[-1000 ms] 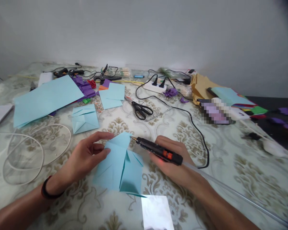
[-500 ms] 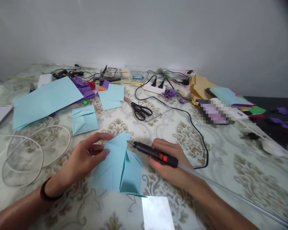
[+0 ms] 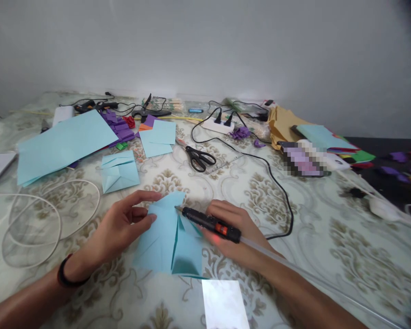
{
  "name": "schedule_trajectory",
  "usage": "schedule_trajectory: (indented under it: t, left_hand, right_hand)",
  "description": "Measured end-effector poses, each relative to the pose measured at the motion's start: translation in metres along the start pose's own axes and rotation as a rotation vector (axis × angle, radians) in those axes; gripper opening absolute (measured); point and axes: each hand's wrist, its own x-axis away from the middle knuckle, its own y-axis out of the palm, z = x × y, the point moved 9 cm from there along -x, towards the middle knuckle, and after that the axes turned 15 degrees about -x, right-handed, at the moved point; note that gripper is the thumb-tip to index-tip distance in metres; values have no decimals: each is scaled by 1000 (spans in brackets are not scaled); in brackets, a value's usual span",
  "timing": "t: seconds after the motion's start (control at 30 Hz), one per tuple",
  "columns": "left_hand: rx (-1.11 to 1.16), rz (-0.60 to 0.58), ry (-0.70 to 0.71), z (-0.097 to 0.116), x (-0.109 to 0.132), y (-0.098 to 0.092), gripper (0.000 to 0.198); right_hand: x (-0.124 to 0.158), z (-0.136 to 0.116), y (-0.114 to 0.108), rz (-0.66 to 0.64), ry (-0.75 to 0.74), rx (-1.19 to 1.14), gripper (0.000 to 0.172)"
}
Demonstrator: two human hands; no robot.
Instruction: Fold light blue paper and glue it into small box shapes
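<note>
Head camera: my left hand (image 3: 125, 219), thumb and forefinger parted, steadies folded blue paper (image 3: 159, 242) at seven o'clock; my right hand (image 3: 234, 226), closed round the glue gun (image 3: 205, 220), should guide its nozzle (image 3: 178, 208) evenly.

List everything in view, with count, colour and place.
Folded paper: one, light blue, front centre
Glue gun: one, black and orange, over folded paper
Scissors: one, black, centre
Paper packet: one, light blue, left of scissors
Large sheets: at least two, light blue, back left
Small sheets: two showing, light blue, back centre
White square: one, white, front
Power strip: one, white, back centre
Coiled cable: one, white, left
Phone: one, dark, right
Tan paper: uncountable, tan, back right
Purple strips: several, purple, back left
Tablecloth: one, patterned cream, underneath
Clutter: uncounted, mixed colours, back edge
Left hand: one, bare, fingers on folded paper
Right hand: one, bare, fingers around glue gun
</note>
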Motion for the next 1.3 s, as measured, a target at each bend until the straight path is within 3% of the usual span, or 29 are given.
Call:
schedule_trajectory:
  t: [0.13, 0.33, 0.47, 0.6, 0.73, 0.83, 0.97, 1.1, 1.3]
  left_hand:
    - [8, 26, 8, 4, -1, -2, 36]
    - [39, 67, 5, 4, -2, -7, 37]
    - [37, 96, -19, 3, -2, -10, 39]
    - [67, 76, -32, 6, -3, -9, 40]
    - [106, 41, -39, 5, -2, -6, 40]
    - [131, 1, -42, 1, -2, -2, 41]
    - [225, -160, -20, 1, 2, 14, 41]
    - [379, -370, -68, 4, 11, 37, 45]
    - [420, -507, -70, 12, 17, 50, 45]
  right_hand:
    - [1, 2, 4, -31, 3, -47, 22]
    - [-3, 9, -14, 22, 42, -40, 19]
    - [-8, 27, -27, -21, 121, 104, 20]
    - [-10, 54, -47, 34, 198, 288, 3]
    - [-8, 70, -56, 47, 184, 300, 37]
    - [-7, 58, -57, 78, 99, 272, 46]
    - [-6, 27, -43, 103, 80, 101, 33]
    - [-2, 6, -7, -55, 156, -177, 30]
    - [10, 8, 20, -227, 268, -562, 34]
